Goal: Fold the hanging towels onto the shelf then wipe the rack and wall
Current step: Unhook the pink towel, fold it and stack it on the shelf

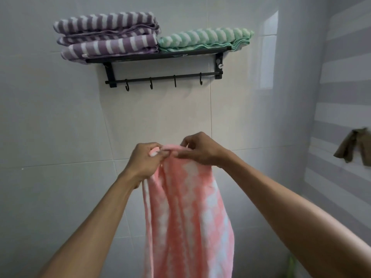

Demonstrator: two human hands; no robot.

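Pink-and-white towel (186, 213), soft and fleecy, blotchy pale patches running in loose bands down the salmon cloth; hanging in long vertical folds from the top edge, out of frame at the bottom. Held up in front of the tiled wall (60, 117), well below the rack (160, 55), at 6 o'clock from it. Top edge bunched between both hands: left hand (143, 160) with fingers curled, pinching the hem at its 3 o'clock side; right hand (200, 150) with fingers bent, pinching the same hem just beside the left, a small loop showing by the thumb. Hands almost touching.

On the black shelf of the rack, folded purple-striped towels (106, 35) stacked at the left, a folded green-striped towel (204, 39) touching them at 3 o'clock. Under the shelf, a bar with four bare hooks (151, 85). At far 3 o'clock, a brown cloth (354, 146) hanging on the striped side wall.
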